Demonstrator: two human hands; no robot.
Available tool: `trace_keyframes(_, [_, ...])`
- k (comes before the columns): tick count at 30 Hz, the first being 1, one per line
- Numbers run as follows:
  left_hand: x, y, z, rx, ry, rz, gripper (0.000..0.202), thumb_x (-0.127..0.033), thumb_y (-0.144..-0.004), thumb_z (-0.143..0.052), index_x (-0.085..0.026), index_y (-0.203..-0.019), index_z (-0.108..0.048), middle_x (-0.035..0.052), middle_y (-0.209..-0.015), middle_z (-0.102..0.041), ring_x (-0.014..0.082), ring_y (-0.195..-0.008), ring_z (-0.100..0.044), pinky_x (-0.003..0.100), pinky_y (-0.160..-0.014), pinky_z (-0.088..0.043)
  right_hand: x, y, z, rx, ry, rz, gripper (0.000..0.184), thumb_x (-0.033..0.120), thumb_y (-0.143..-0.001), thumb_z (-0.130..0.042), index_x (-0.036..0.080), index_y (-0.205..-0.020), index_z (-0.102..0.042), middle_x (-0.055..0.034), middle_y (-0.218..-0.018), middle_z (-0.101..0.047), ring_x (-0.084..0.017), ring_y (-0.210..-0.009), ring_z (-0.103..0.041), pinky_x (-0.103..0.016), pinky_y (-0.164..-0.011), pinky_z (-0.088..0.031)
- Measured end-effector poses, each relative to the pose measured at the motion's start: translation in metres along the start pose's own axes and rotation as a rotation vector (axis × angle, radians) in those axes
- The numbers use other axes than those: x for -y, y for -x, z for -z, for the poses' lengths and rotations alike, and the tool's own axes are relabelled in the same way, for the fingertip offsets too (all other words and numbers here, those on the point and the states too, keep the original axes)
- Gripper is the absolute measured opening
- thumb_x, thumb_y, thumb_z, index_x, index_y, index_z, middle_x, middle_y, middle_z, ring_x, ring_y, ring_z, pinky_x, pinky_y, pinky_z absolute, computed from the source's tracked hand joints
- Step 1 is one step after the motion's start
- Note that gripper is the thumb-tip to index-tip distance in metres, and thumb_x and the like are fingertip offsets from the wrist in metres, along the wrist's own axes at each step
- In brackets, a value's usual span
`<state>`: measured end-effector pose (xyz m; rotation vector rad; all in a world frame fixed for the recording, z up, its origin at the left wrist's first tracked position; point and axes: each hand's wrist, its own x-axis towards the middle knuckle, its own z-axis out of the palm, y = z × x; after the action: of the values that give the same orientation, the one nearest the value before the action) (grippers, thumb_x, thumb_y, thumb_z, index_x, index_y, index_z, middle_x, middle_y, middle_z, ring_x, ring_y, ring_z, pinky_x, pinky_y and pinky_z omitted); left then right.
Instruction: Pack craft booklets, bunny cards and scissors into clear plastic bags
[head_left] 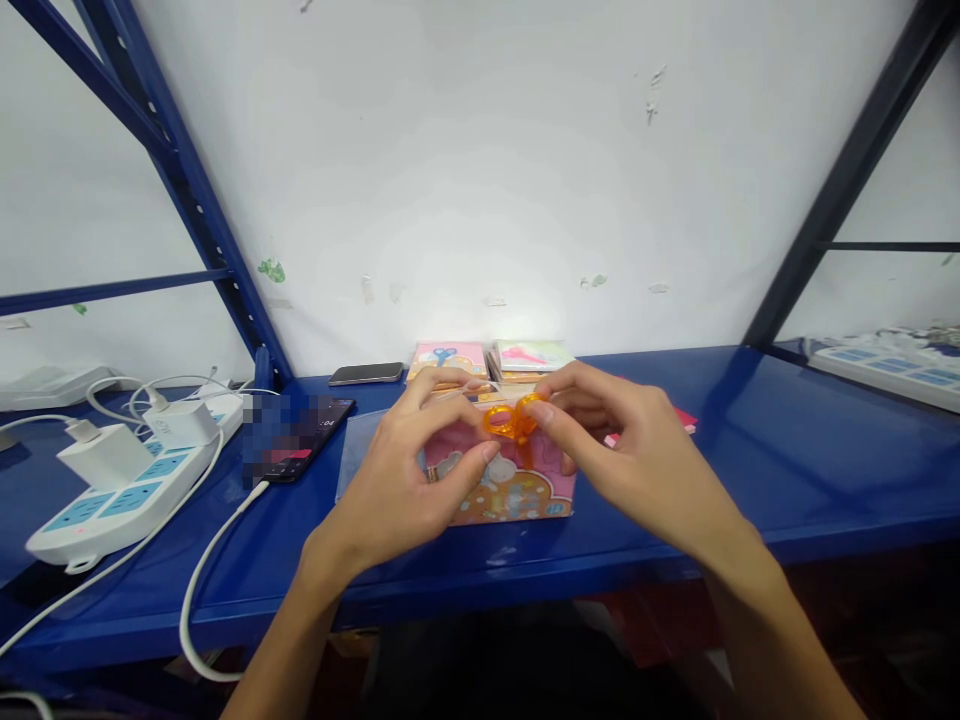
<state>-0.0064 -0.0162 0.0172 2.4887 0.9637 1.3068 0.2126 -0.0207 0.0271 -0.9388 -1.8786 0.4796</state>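
Note:
Small orange plastic scissors (516, 424) are held up between my two hands, handle rings uppermost. My right hand (626, 445) pinches the right ring between thumb and fingers. At the left ring, the thumb and forefinger of my left hand (420, 460) close on its edge. A thin clear strip or thread (487, 386) loops near the left fingertips; what it belongs to I cannot make out. Directly below and behind the scissors lies a pink and orange printed card booklet (495, 505), partly covered by both hands. The blades point down and are blurred against it.
Two stacks of printed cards, a pink one (457, 355) and a pale green one (536, 353), lie by the wall. Left are a dark phone (366, 374), a plugged-in phone (319, 430), a power strip (135, 490) and cables. A red item (684, 420) shows behind my right hand.

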Motion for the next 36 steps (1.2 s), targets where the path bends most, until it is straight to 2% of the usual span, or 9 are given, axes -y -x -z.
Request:
trace_keyframes(3, [0.0006, -0.0005, -0.0007, -0.011, -0.006, 0.004, 0.006, -0.019, -0.094, -0.065, -0.022, -0.098, -0.068, 0.0062, -0.124, -0.060, 0.0203, -0.129, -0.052, 0.039, -0.111, -0.041, -0.0004, -0.0007, -0.0011, 0.007, 0.024, 0.012, 0.015, 0.031, -0.100, -0.060, 0.022, -0.092, -0.071, 0.0023, -0.079, -0.077, -0.013, -0.069, -0.072, -0.023, -0.060, -0.052])
trace_keyframes(8, [0.0010, 0.0000, -0.0003, -0.010, -0.002, 0.011, 0.003, -0.019, -0.095, -0.064, -0.021, -0.094, -0.067, 0.0069, -0.123, -0.060, 0.0207, -0.128, -0.053, 0.039, -0.110, -0.041, -0.0001, -0.0003, -0.0005, -0.007, 0.169, 0.039, 0.016, 0.028, -0.097, -0.062, 0.024, -0.092, -0.077, 0.0043, -0.070, -0.075, -0.011, -0.058, -0.066, -0.024, -0.055, -0.047])
trace_keyframes(12, [0.0000, 0.0007, 0.0008, -0.012, 0.004, 0.014, 0.005, -0.022, -0.095, -0.065, -0.021, -0.090, -0.066, 0.0069, -0.123, -0.060, 0.0209, -0.129, -0.053, 0.039, -0.110, -0.041, 0.0018, 0.0006, 0.0012, 0.024, 0.274, 0.062, 0.018, 0.027, -0.097, -0.061, 0.027, -0.098, -0.079, 0.0039, -0.085, -0.079, -0.011, -0.060, -0.064, -0.025, -0.056, -0.045])
trace_keyframes(14, [-0.0008, 0.0002, 0.0007, -0.010, 0.008, 0.021, 0.008, -0.023, -0.095, -0.064, -0.021, -0.088, -0.066, 0.0068, -0.123, -0.060, 0.0208, -0.129, -0.053, 0.038, -0.110, -0.041, 0.0026, 0.0007, 0.0018, 0.049, 0.269, 0.052, 0.018, 0.027, -0.098, -0.060, 0.028, -0.102, -0.078, 0.0045, -0.090, -0.080, -0.010, -0.063, -0.064, -0.025, -0.057, -0.045])
trace_keyframes(19, [-0.0030, -0.0018, -0.0001, -0.009, 0.020, 0.033, 0.012, -0.024, -0.095, -0.065, -0.021, -0.084, -0.065, 0.0060, -0.123, -0.060, 0.0206, -0.128, -0.054, 0.037, -0.109, -0.042, 0.0031, 0.0005, 0.0025, 0.083, 0.187, 0.018, 0.011, 0.028, -0.098, -0.061, 0.026, -0.101, -0.071, 0.0051, -0.085, -0.077, -0.012, -0.073, -0.068, -0.024, -0.062, -0.047])
trace_keyframes(22, [-0.0030, -0.0021, -0.0003, -0.011, 0.013, 0.042, 0.013, -0.026, -0.096, -0.065, -0.021, -0.084, -0.064, 0.0055, -0.125, -0.060, 0.0205, -0.127, -0.054, 0.037, -0.109, -0.041, 0.0027, 0.0003, 0.0028, 0.082, 0.225, 0.027, 0.015, 0.032, -0.099, -0.060, 0.025, -0.093, -0.072, 0.0037, -0.082, -0.075, -0.013, -0.069, -0.066, -0.026, -0.060, -0.045])
trace_keyframes(25, [-0.0018, -0.0018, -0.0007, -0.014, 0.010, 0.040, 0.012, -0.026, -0.096, -0.065, -0.021, -0.085, -0.064, 0.0052, -0.126, -0.059, 0.0206, -0.128, -0.054, 0.038, -0.109, -0.041, 0.0023, -0.0003, 0.0031, 0.062, 0.245, 0.035, 0.018, 0.033, -0.100, -0.058, 0.025, -0.094, -0.074, 0.0021, -0.082, -0.075, -0.014, -0.068, -0.065, -0.028, -0.060, -0.044])
trace_keyframes(29, [0.0003, -0.0009, -0.0013, -0.009, 0.003, 0.023, 0.008, -0.020, -0.095, -0.064, -0.022, -0.087, -0.064, 0.0050, -0.125, -0.059, 0.0212, -0.129, -0.053, 0.040, -0.110, -0.040, 0.0024, -0.0008, 0.0031, 0.057, 0.243, 0.037, 0.014, 0.029, -0.098, -0.061, 0.024, -0.098, -0.074, 0.0014, -0.087, -0.076, -0.015, -0.073, -0.067, -0.028, -0.063, -0.046])
trace_keyframes(36, [0.0007, -0.0019, -0.0008, -0.005, -0.008, 0.022, 0.007, -0.020, -0.095, -0.063, -0.022, -0.088, -0.063, 0.0062, -0.125, -0.058, 0.0226, -0.129, -0.053, 0.041, -0.110, -0.041, 0.0015, -0.0012, 0.0031, 0.056, 0.253, 0.043, 0.016, 0.025, -0.097, -0.060, 0.024, -0.095, -0.075, 0.0016, -0.083, -0.076, -0.015, -0.070, -0.066, -0.028, -0.061, -0.044])
